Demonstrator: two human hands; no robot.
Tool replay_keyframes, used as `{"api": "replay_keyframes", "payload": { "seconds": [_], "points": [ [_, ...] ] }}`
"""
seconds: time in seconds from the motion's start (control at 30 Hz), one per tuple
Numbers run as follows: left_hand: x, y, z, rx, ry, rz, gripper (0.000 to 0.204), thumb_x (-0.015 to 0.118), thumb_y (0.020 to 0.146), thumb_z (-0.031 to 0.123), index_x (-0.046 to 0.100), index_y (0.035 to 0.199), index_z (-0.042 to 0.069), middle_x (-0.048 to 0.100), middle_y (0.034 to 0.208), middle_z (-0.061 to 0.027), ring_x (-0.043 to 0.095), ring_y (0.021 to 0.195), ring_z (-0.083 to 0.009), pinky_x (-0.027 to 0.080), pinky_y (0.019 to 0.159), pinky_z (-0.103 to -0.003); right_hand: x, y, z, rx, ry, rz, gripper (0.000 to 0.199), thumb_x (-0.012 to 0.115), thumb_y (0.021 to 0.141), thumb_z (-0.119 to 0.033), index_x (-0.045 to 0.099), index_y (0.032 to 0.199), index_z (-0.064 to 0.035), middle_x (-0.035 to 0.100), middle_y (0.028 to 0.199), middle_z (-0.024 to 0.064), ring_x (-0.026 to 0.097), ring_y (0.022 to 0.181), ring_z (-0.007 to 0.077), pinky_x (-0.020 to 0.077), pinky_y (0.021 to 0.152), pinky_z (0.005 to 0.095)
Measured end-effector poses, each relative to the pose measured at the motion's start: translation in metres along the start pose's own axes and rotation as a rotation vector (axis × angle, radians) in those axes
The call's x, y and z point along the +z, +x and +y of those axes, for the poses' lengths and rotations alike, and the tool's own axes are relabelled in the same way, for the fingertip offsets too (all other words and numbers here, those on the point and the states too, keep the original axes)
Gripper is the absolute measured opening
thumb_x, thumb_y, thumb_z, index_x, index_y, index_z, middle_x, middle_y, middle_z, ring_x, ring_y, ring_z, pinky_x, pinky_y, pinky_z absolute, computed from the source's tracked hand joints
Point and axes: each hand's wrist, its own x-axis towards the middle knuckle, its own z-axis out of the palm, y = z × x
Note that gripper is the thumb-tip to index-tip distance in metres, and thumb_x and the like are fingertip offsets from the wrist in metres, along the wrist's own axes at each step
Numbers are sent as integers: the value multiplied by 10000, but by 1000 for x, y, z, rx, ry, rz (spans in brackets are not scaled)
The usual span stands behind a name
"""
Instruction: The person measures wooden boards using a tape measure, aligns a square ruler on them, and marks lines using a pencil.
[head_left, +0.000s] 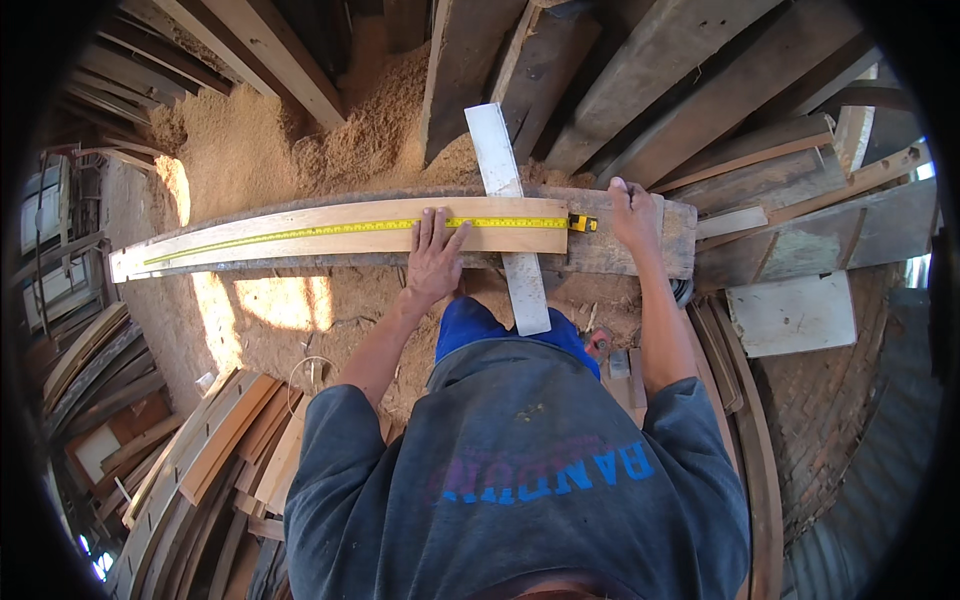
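Note:
A long pale board (pixel 340 216) lies lengthwise on a dark, worn bench plank (pixel 675 240). Along the board stretches the yellow blade of a tape measure (pixel 360 228), its black-and-yellow case (pixel 583 223) just past the board's right end. My left hand (pixel 434 258) lies on the board with fingers stretched out over the tape blade and the near part of the board. To the right of the case, my right hand (pixel 634 215) is closed over the bench plank; anything inside its fingers is hidden. A white-faced wooden strip (pixel 495 150) crosses beneath the board.
Thick timbers (pixel 640 90) lean beyond the bench, beside heaped sawdust (pixel 240 140). Curved wooden pieces (pixel 220 440) are stacked at the lower left, with more (pixel 745 400) at the right. A white panel (pixel 792 313) lies on the right.

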Motion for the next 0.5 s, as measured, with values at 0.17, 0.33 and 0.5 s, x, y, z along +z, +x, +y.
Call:
{"api": "replay_keyframes", "payload": {
  "seconds": [0.17,0.33,0.5],
  "points": [
    [4,-1,4,-47,50,-9,772,726,776,191,427,1486,242,257,1574,-244,183,1472,-474,156,1173,-629,-15,-39,-20,-116,90,70,431,547,1008,-351,679,943,53,688,805,147,639,767,262,497,740,390],
    [18,3,3,-46,56,82,708,714,791,168,469,1452,234,285,1558,-250,199,1471,-466,154,1166,-641,-1,-67,-13,40,492,-76,304,584,995,-277,660,1014,17,688,843,87,611,766,141,488,701,310],
    [19,3,5,-55,64,102,657,713,789,153,511,1411,209,324,1532,-264,234,1454,-474,177,1154,-643,16,-84,-13,-12,200,-209,132,617,917,-140,590,910,-10,643,819,72,595,748,144,493,680,312]
  ]
}}
